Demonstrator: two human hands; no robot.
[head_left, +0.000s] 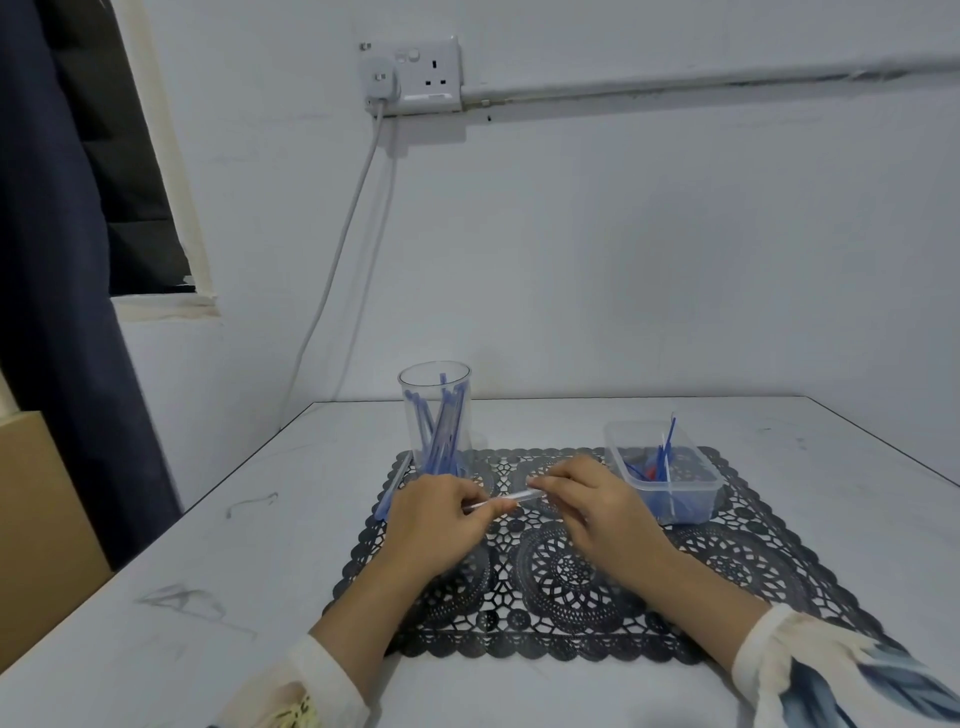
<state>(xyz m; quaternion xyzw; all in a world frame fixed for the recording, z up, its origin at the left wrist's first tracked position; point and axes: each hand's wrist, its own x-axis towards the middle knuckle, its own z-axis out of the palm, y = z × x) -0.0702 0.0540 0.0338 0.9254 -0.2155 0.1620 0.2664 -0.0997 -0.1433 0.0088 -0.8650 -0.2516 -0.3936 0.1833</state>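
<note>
Pinching clear pen tube (511, 500) with left hand (436, 519) and right hand (597, 509); blue pens (441, 431) in round cup (415, 387), refills (662, 460) (mostly blue) in tub (693, 499).

One head-worn wide-angle camera looks forward and down, close above the left hand (434, 522) and right hand (602, 512), over the pale grey bench (218, 561), facing a white wall (623, 270).

— What sits on our table (779, 415)?
— We see a black lace mat (571, 597) spread flat near the front edge. A clear cup (436, 415) stands at its far left corner.
— And on the bare left side?
— We find dark scuff marks (176, 597).
</note>
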